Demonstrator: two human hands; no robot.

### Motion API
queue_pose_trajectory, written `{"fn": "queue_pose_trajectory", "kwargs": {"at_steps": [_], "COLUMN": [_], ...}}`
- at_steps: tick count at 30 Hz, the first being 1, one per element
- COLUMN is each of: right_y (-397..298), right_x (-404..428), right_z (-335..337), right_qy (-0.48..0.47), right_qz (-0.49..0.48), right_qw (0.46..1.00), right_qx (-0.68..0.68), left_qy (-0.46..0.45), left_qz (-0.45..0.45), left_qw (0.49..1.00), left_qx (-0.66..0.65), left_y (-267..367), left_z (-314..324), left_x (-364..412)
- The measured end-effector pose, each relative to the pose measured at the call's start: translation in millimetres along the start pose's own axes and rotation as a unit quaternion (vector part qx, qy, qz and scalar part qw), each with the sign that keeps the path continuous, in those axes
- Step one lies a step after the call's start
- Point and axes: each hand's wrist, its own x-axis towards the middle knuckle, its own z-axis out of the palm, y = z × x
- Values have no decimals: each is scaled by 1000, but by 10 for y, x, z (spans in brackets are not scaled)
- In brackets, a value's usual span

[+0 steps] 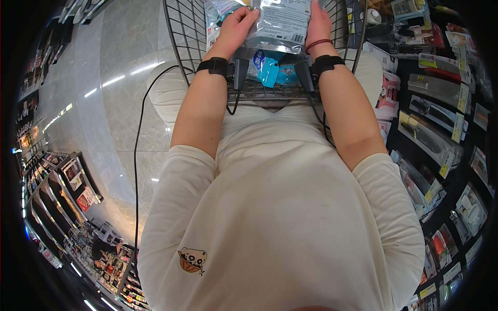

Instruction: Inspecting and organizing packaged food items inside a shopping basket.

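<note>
A silver foil pouch (281,23) with printed text and a barcode is held over a wire shopping basket (272,93), near the top of the head view. My left hand (236,29) grips the pouch by its left edge, thumb on the printed face. On the opposite edge, my right hand (320,25) holds it, with a reddish band round the wrist. The pouch's top runs out of the picture. Below it in the basket lie blue and clear plastic packages (269,70); more packages (220,9) show beyond my left hand. Both wrists carry black straps with small dark devices.
Shelves with packaged kitchen tools (422,136) and price tags rise close on the right. A tiled floor (128,58) stretches along the left, with store shelving (58,194) beyond. A person (102,248) is at the lower left. A black cable (136,155) hangs beside my left arm.
</note>
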Motion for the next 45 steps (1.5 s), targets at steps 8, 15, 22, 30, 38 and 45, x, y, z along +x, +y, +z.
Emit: {"fn": "queue_pose_trajectory", "kwargs": {"at_steps": [8, 15, 22, 30, 38, 45], "right_y": [-12, -55, -97, 170, 265, 263], "right_x": [-28, -69, -55, 78, 148, 104], "right_z": [-15, 21, -2, 22, -21, 29], "right_qy": [-20, 1, 1, -52, -17, -13], "right_qz": [31, 69, -1, 15, 74, 21], "right_qw": [998, 990, 999, 998, 995, 999], "right_qx": [57, 121, -54, 14, -64, -41], "left_qy": [12, 53, 43, 95, 64, 5], "left_qz": [70, -22, -99, -85, -150, -22], "left_qw": [996, 996, 989, 985, 950, 994], "left_qx": [60, -62, -103, -113, -266, -106], "left_y": [-16, -82, 63, 29, -148, 23], "left_z": [-6, 17, -7, -7, -88, 24], "left_x": [7, 72, -28, -8, 96, -38]}}
